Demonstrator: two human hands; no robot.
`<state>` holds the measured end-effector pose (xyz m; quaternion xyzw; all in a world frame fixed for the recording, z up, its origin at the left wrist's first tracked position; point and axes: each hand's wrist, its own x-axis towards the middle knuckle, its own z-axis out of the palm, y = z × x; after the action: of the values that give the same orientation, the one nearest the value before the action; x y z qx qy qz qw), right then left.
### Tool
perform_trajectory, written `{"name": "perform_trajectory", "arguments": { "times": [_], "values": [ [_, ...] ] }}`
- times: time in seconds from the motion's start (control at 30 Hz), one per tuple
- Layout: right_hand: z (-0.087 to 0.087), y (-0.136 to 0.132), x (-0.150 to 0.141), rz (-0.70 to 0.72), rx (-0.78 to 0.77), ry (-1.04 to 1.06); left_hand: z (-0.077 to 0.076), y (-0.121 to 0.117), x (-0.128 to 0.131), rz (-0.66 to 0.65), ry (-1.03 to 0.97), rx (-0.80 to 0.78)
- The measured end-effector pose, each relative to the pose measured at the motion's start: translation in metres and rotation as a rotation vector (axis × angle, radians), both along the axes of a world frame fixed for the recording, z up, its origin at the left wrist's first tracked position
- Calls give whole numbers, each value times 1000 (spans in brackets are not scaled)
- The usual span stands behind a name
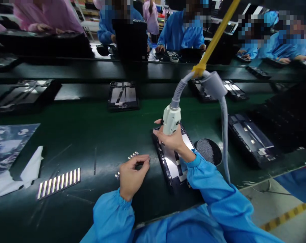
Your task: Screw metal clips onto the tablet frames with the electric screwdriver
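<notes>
In my right hand [171, 139] is a white electric screwdriver [171, 119], gripped around its body and held upright over an opened tablet [171, 165]. Its tip is hidden behind my hand. The tablet lies tilted on the green bench, silver inner plates showing. My left hand [134, 175] is closed in a pinch left of the tablet, thumb and forefinger together; whatever is between them is too small to make out. Small metal-and-black parts [133, 155] lie beside its fingers, partly covered. A round black dish [209, 151] of tiny screws stands right of the tablet.
A grey hose [225, 135] and yellow strap [216, 33] suspend the screwdriver. Another open tablet [251, 140] lies right; one more [123, 96] lies farther back. On the left are a strip of metallic pieces [59, 183] and a plastic bag [11, 145]. Co-workers sit opposite.
</notes>
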<state>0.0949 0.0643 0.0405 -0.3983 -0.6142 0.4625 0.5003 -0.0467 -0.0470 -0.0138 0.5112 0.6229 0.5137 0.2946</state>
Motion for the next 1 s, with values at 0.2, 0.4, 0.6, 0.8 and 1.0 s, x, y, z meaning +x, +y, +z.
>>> {"name": "perform_trajectory", "arguments": {
  "times": [0.2,0.4,0.6,0.8,1.0],
  "values": [
    [14,-6,-4,-22,55,82,-2,1,2,-24,-94,-55],
    [7,-7,-14,33,-13,110,-1,2,1,2,-120,-67],
    [2,-7,-16,24,-26,107,-4,1,0,-36,-129,-56],
    [-3,-5,-15,28,-12,115,-2,1,2,-5,-191,-43],
    [-3,-9,-16,66,-7,49,-5,0,0,28,-177,-30]
  ]
}}
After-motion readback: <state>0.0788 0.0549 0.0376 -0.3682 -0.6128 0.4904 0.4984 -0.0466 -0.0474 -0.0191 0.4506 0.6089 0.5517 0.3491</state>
